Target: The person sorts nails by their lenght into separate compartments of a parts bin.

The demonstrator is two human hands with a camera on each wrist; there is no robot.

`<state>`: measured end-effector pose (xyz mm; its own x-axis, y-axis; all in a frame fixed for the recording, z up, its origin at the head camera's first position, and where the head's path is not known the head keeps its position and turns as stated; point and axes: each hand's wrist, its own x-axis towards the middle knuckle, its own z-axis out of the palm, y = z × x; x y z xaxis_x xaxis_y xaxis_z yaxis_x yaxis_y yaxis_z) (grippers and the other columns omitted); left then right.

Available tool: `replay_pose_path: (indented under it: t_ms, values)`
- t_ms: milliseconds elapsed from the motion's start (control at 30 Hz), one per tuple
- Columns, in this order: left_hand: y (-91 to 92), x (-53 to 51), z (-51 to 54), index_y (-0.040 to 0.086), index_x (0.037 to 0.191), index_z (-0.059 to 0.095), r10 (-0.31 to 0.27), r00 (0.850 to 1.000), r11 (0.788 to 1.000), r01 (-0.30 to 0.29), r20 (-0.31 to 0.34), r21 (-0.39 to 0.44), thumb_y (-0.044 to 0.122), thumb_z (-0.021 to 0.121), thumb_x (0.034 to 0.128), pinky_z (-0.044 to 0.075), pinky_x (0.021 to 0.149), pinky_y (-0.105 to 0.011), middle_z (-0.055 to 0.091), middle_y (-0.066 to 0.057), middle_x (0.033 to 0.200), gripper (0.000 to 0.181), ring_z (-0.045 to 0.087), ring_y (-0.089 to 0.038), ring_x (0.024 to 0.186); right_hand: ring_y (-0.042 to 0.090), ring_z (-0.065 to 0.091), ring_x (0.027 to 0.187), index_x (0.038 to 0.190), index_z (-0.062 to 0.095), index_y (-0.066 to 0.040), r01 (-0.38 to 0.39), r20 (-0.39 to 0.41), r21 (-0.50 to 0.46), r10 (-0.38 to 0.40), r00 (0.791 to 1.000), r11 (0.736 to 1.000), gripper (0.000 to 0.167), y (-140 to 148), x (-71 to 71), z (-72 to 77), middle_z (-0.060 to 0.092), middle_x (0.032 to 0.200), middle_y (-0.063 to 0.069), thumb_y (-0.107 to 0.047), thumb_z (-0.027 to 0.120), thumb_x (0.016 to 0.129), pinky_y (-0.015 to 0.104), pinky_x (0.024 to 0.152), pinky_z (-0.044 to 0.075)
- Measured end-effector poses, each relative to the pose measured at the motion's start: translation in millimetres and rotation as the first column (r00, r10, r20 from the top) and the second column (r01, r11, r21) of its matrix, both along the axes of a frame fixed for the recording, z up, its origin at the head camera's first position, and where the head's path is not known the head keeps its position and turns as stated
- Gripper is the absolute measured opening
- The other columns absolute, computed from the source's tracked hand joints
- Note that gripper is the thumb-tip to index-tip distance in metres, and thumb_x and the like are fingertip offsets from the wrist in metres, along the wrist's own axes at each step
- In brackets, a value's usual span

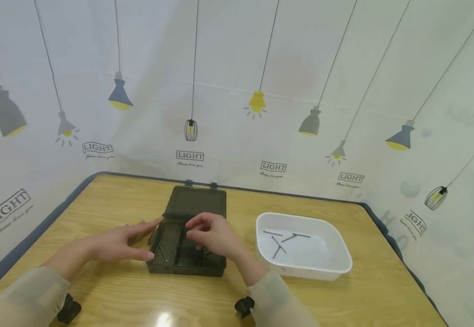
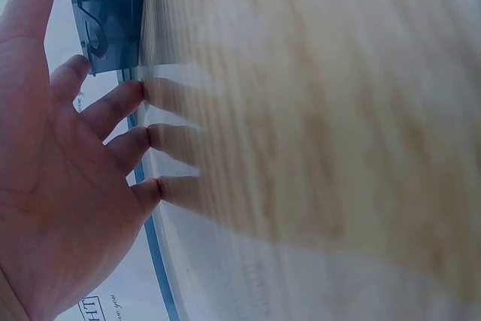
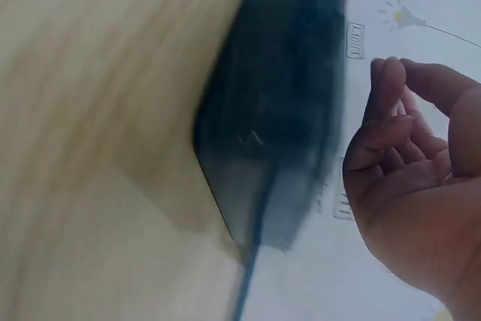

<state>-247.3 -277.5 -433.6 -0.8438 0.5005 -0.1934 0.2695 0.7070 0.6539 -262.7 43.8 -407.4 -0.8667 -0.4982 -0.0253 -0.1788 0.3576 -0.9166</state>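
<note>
A dark see-through compartment box sits on the table with its lid laid back. Thin metal nails show in its left compartment. My left hand is spread at the box's left side, the thumb tip at the near left corner and the fingers along the side. In the left wrist view its fingers extend loosely. Over the box's right part hovers my right hand, fingers loosely bent and thumb near the index finger. No object shows between them. In the right wrist view the box is blurred.
To the right of the box stands a white plastic tray with several nails on its bottom. The wooden table has a dark blue edge. A white cloth printed with lamps hangs behind and at the sides.
</note>
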Motion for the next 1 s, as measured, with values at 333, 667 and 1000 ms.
replay_pose_path:
  t_ms: [333,667,1000]
  values:
    - [-0.8,2.1,4.6,0.031,0.177,0.023,-0.003,1.000,1.000,0.003,0.002,0.009,0.056,0.076,0.1002,0.010,0.122,-0.089,0.019,-0.024,0.182,0.097,0.010,-0.060,0.165,0.018,0.072,0.080,0.124,0.075,-0.009,0.007,-0.087,0.098,0.002,0.996,0.995,0.021,81.5,-0.6,27.5,0.077,0.104,0.010,-0.020,0.073,0.107,0.042,0.079,0.064]
    - [0.0,2.7,4.0,0.032,0.177,0.023,0.000,1.000,1.000,0.000,-0.011,0.004,0.057,0.076,0.1002,0.008,0.122,-0.089,0.021,-0.023,0.182,0.096,0.012,-0.060,0.165,0.018,0.069,0.082,0.123,0.075,-0.007,0.174,-0.040,0.222,-0.169,0.985,0.960,0.024,196.6,-21.2,4.3,0.076,0.104,0.016,-0.024,0.074,0.106,0.028,0.066,0.051]
    - [-0.3,0.8,0.9,0.034,0.177,0.022,0.000,1.000,1.000,0.000,0.002,-0.001,0.056,0.076,0.1004,0.011,0.122,-0.089,0.020,-0.022,0.182,0.096,0.012,-0.059,0.165,0.019,0.065,0.082,0.120,0.079,-0.012,0.141,0.029,0.346,-0.160,0.987,0.928,0.021,234.5,-30.0,-20.4,0.077,0.102,0.005,-0.015,0.078,0.100,0.030,0.068,0.054]
